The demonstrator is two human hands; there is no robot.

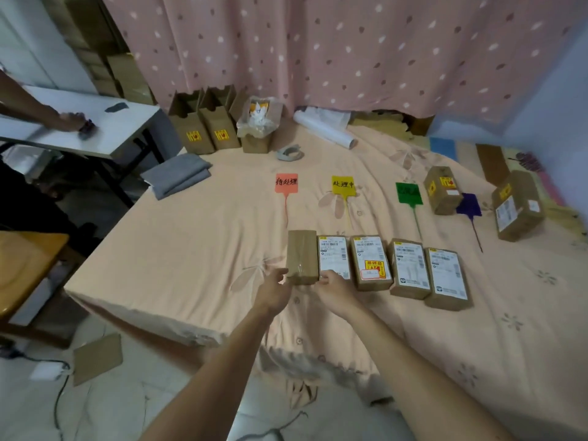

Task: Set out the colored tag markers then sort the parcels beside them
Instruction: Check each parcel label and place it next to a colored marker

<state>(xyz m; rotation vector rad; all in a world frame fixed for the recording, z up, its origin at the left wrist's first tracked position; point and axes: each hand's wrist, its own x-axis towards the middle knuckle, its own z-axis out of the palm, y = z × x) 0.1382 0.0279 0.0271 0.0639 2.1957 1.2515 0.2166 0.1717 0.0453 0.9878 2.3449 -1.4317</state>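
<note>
Four tag markers lie in a row on the peach cloth: red (286,183), yellow (343,186), green (408,192) and purple (469,204). Below them several brown parcels lie side by side. The leftmost one, a plain brown parcel (302,254), has no label showing. My left hand (276,289) grips its near left corner, and my right hand (332,288) grips its near right corner, partly over the labelled parcel (333,256) beside it. Two more parcels (443,190) (517,206) stand at the right by the purple tag.
Open cardboard boxes (203,122), a white roll (324,128), a tape ring (289,153) and folded grey cloth (176,176) sit at the back of the table. Another person's hand (71,120) works at a white table on the left. A wooden chair (25,268) stands near left.
</note>
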